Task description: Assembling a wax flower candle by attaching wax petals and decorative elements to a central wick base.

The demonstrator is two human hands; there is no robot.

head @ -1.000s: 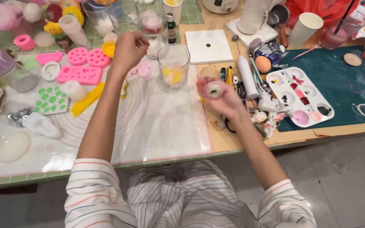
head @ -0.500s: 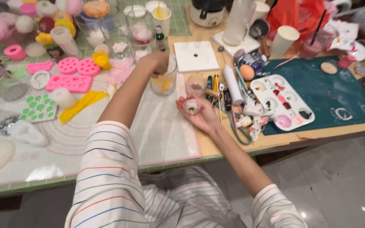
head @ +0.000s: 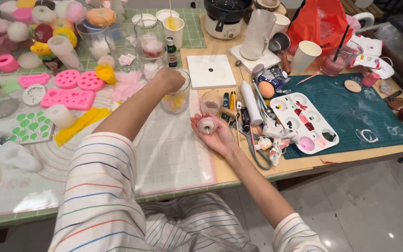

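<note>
Left hand [head: 170, 78] is reaching into the clear glass cup [head: 176, 96], fingers hidden, so I cannot tell its grip. Right hand [head: 211, 130] is cradling a small pale-pink rose piece [head: 207, 125], palm up. Risk: the glass is tipping, the soft piece getting squashed. Worktop [head: 220, 170] is crowding with pink moulds [head: 67, 98], paint palette [head: 304, 121], green cutting mat [head: 374, 116]; tiled floor below.

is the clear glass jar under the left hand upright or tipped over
Upright: the clear glass jar stands on the mat, mouth up, left hand over its rim.

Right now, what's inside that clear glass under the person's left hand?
Through the wall of the clear glass something yellow shows near the bottom. The left hand covers the mouth, so the upper part cannot be seen.
</note>
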